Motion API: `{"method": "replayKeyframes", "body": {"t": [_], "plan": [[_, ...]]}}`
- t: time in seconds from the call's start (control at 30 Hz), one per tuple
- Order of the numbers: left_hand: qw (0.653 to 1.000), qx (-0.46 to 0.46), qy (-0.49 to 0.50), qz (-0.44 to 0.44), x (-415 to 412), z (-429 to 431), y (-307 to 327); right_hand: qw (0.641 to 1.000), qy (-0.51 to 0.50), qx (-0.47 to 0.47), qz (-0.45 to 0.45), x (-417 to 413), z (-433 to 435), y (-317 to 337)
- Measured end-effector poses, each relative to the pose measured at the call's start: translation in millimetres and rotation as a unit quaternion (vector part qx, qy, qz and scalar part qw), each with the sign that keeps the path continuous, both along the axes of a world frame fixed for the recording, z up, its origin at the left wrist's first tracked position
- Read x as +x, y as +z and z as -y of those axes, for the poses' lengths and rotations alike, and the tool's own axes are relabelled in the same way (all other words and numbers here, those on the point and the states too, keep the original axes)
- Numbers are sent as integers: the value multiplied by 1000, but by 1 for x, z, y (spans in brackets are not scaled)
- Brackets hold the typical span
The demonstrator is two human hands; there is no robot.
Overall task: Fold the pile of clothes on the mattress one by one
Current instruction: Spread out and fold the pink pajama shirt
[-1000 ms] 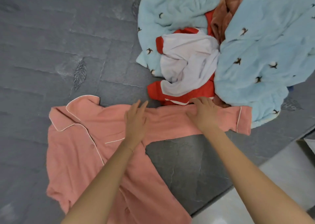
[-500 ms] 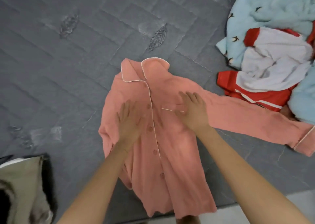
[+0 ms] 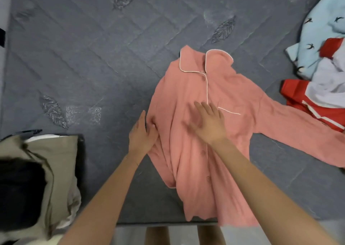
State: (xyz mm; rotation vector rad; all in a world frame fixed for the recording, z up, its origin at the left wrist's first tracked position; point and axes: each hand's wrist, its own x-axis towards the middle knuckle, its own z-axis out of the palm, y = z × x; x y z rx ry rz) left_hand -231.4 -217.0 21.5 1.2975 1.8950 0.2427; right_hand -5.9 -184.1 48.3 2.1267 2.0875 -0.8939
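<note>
Pressing flat on the front of the shirt (image 3: 196, 88), just beside the button line, the right hand (image 3: 210, 122) is found with fingers straight and spread; nothing is gripped. The left hand (image 3: 142, 136) is set against the shirt's edge on the person's left, fingers straight and together, thumb touching a fold of cloth; no grip is observed. The shirt is laid face up on the mattress (image 3: 93, 58), buttoned, with the collar (image 3: 214, 60) away from the person and the hem overhanging the near edge. One sleeve (image 3: 291, 132) is extended flat to the person's right, touching the red garment (image 3: 298, 93) at the foot of the pile (image 3: 321, 89). A blue garment (image 3: 308, 45) is noted in the same pile. A beige cloth (image 3: 56, 160) is noted at the near left.
</note>
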Motion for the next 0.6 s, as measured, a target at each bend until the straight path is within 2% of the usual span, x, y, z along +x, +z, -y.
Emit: {"method": "replayKeyframes", "body": {"t": [0.07,0.2,0.37,0.53,0.6], "plan": [[991,-27,96,85,-5,3,-8,1000,17,-22,-4,-16,-2,-7],[966,-58,210,139,-6,2,-30,998,53,-34,-28,-49,-11,-22],[952,-69,220,202,-3,5,-46,992,115,-1,-52,-88,-33,-33],[960,15,219,175,-11,7,-46,965,263,-3,-13,-119,-58,-41],[960,39,212,180,-16,9,-43,965,258,-15,-34,-130,-64,-39]]}}
